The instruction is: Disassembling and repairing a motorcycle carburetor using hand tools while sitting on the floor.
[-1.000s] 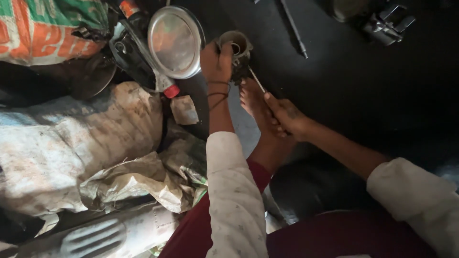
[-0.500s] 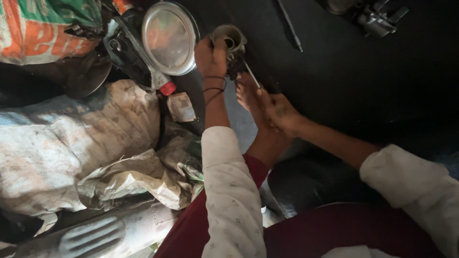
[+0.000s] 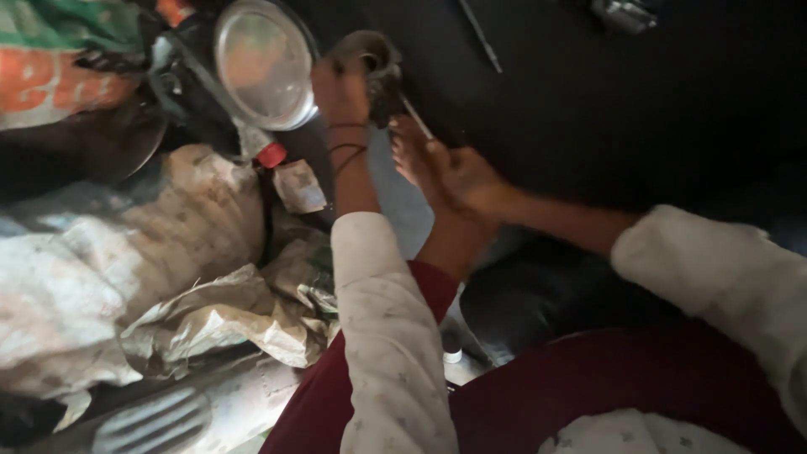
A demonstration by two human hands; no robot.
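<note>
The left hand (image 3: 340, 84) was clamped around a grey metal part (image 3: 374, 63) held low over the dark floor (image 3: 639, 109), just beside a round steel lid (image 3: 262, 63); the right hand (image 3: 466, 176) was closed on a thin rod (image 3: 418, 118) whose tip met the part. The rod could have slipped off the metal and jabbed the bare foot (image 3: 412, 151) right under it, since the grip looked one-handed and the light was poor. Crumpled sacks (image 3: 143, 277) crowded the left; a second rod (image 3: 481, 35) lay well apart on the floor
</note>
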